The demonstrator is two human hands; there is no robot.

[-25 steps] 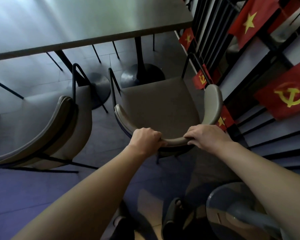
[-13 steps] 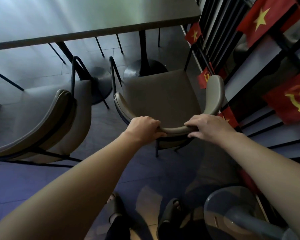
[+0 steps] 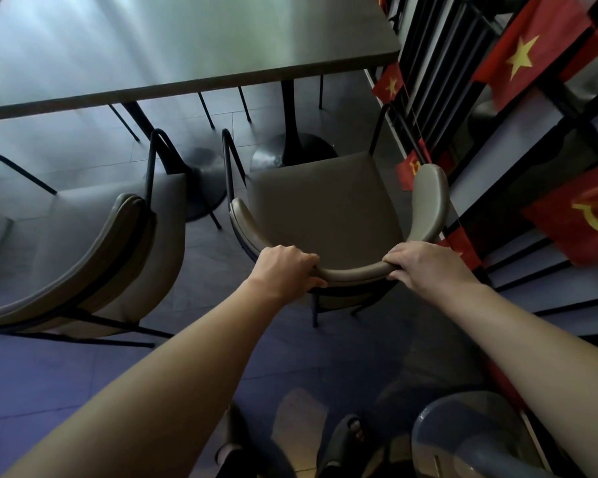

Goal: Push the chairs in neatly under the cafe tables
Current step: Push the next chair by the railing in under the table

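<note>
Grey floor tiles (image 3: 342, 108) show under the tabletop (image 3: 187, 63) at twelve o'clock, and the chair (image 3: 325, 208) at centre sits short of its edge. Left hand (image 3: 287, 267) and right hand (image 3: 418, 267) are both wrapped round the curved backrest. Pushing step in hand: next calls for a straight shove forward, clear of the flags (image 3: 411, 169) at two o'clock.

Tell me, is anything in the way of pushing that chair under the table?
Only the table's round base, on the floor just past the chair's front edge. It may stop the chair before the seat goes far under the table. Both hands, left and right, grip the backrest.
</note>
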